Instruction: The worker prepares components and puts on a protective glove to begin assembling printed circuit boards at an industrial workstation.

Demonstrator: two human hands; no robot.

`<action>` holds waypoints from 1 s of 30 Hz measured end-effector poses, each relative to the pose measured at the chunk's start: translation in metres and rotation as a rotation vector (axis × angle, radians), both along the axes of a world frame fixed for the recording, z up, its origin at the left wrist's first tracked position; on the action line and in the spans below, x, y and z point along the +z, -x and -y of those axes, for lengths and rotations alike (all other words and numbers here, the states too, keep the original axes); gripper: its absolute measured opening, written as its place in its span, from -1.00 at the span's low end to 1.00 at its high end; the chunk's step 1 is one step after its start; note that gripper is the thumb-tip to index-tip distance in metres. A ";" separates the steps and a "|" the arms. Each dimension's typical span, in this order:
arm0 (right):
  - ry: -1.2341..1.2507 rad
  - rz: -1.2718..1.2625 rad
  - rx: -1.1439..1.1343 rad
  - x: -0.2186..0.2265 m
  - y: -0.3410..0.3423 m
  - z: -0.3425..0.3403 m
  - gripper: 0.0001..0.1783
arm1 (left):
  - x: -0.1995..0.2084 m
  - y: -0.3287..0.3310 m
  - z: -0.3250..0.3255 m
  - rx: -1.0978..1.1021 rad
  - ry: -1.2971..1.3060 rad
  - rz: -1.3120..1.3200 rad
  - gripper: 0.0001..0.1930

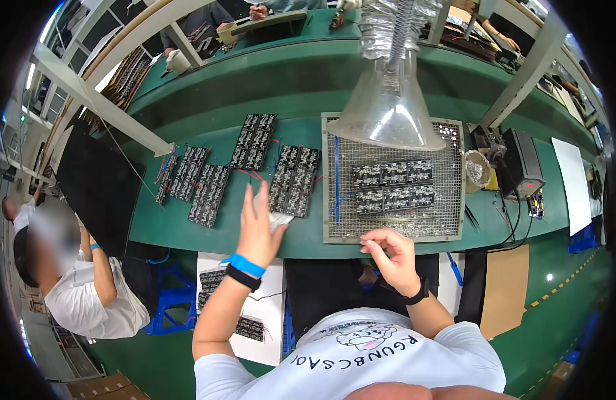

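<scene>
My left hand (256,230) is open, its fingers stretched toward the far side of the green bench. It reaches beside a black circuit board panel (294,180) with red wires near it. A crumpled white tissue or cloth (281,219) lies by its thumb, partly hidden. At the front edge of a metal mesh tray (329,200), my right hand (393,259) has its fingers curled toward the thumb; whether anything small is between them is hidden. On the mesh lies another circuit board panel (394,187) in two rows, with a blue wire at its left side.
A clear funnel-shaped fume hood (388,110) hangs over the mesh. More circuit boards (208,193) lie to the left. To the right are a cup of metallic shavings (478,170), a black box unit (522,163) and tweezers (471,217). A co-worker (88,287) sits at left.
</scene>
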State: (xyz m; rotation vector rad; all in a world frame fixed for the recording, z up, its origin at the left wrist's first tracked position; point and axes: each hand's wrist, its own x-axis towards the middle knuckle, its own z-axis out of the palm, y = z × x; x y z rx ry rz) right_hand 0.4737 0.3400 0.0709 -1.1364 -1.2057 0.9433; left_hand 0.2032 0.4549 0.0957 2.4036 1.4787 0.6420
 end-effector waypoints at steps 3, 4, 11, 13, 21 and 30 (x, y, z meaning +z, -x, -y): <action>0.022 -0.084 -0.008 0.001 -0.006 0.003 -0.86 | 0.001 0.033 -0.002 0.044 0.048 0.019 -0.51; 0.022 -0.125 -0.001 0.001 -0.007 0.003 -0.86 | 0.002 0.038 0.002 0.077 0.015 0.024 -0.66; 0.105 -0.226 0.366 0.032 0.018 0.008 -0.28 | 0.037 -0.027 0.068 0.010 0.233 0.454 -0.81; -0.147 0.069 0.347 0.033 0.023 0.005 -0.17 | 0.024 -0.048 0.077 -0.123 0.462 0.551 -0.62; -0.170 0.014 -0.537 0.005 -0.083 0.026 -0.74 | 0.031 -0.071 -0.014 -0.071 0.722 1.099 -0.28; 0.000 0.332 -0.889 -0.007 -0.175 0.037 -0.66 | 0.011 -0.107 -0.101 -0.154 1.409 1.173 -0.14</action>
